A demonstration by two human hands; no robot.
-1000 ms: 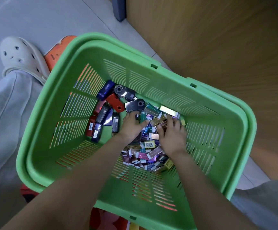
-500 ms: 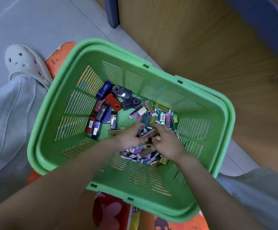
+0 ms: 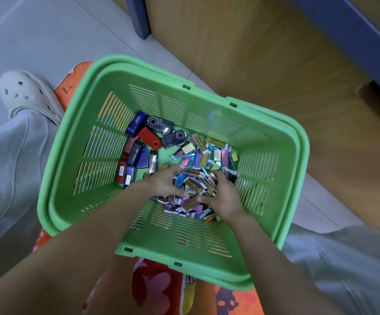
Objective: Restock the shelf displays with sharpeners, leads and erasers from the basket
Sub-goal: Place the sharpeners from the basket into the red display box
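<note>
In the basket [image 3: 298, 160], nearer its right wall, left hand [image 3: 160, 183] and right hand [image 3: 224, 197] clutch bunched lead cases [image 3: 196, 185].

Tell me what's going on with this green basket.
A person has both hands down in the green basket. The left hand and right hand are cupped round a bundle of small colourful lead cases, gathered from the heap on the basket floor. The bundle sits low inside, not yet lifted out. The sharpeners lie untouched in the far left corner.
</note>
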